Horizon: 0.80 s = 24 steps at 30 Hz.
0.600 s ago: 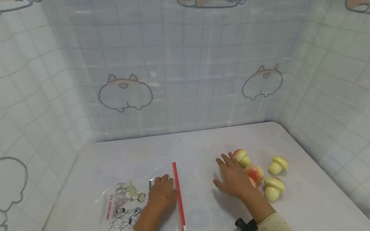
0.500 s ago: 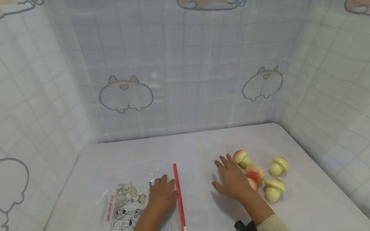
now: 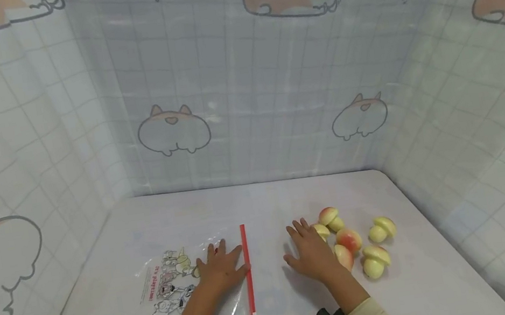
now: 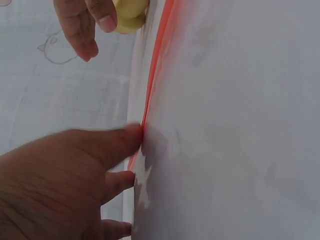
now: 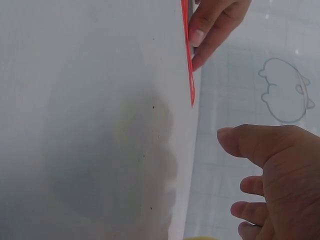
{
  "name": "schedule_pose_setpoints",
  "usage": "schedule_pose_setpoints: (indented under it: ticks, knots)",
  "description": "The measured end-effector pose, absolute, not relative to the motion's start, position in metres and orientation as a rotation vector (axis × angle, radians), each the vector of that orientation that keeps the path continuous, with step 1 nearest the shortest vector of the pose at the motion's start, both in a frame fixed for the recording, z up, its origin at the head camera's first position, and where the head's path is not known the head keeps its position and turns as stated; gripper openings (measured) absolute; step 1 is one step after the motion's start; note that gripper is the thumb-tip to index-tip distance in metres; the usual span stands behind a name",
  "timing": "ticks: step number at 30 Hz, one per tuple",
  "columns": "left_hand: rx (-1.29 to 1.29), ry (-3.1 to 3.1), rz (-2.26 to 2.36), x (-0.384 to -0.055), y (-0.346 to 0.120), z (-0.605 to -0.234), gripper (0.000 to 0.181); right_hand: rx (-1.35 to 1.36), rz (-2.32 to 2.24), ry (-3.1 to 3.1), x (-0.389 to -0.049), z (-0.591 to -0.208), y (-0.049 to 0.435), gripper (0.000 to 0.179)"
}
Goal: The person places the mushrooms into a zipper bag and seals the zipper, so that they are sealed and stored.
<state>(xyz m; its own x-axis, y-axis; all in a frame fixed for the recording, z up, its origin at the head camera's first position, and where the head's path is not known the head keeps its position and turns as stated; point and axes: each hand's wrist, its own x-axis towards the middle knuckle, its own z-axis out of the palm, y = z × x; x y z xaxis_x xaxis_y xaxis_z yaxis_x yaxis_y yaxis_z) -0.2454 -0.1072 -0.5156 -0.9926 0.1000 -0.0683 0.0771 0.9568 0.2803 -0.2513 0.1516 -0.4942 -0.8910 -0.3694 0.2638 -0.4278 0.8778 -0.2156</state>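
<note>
Two bare hands at work over a white tabletop (image 3: 263, 213), seen from the head and from both wrists. The left hand (image 3: 222, 272) rests on a transparent bag (image 3: 171, 289), which lies flat on the left half of the tabletop and bears printed cartoon animals and red lettering. Its fingers are spread apart; the thumb touches the red zip strip (image 3: 251, 291) along the bag's right edge, a contact confirmed in the left wrist view. The right hand (image 3: 313, 256) hovers above the tabletop, to the right of the strip and apart from it, palm down, with fingers extended and slightly apart and the thumb held out to the side. Beside it lies a loose group of toy mushrooms: a rear one (image 3: 329, 220), a right one (image 3: 382, 229) and a front one (image 3: 376, 262). Two rounded red-and-yellow pieces (image 3: 349, 241) lie among them, and a yellow piece (image 3: 321, 231) is partly hidden behind the right hand; whether the hand touches it cannot be told from this angle. Grid-patterned sheeting (image 3: 240, 72) with cartoon dogs encloses the tabletop.
</note>
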Motion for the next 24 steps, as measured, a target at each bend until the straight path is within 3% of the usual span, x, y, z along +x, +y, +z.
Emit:
schedule_pose_setpoints:
  ticks: [11,24]
  knots:
    - [0.213,2.94,0.349,-0.239,-0.107,-0.507,0.1,0.642,0.385,-2.86,-0.247,-0.496,0.14,0.072]
    - [0.211,2.939,0.359,-0.239,-0.106,-0.506,0.102,0.729,0.454,-2.912,-0.241,-0.503,0.125,0.074]
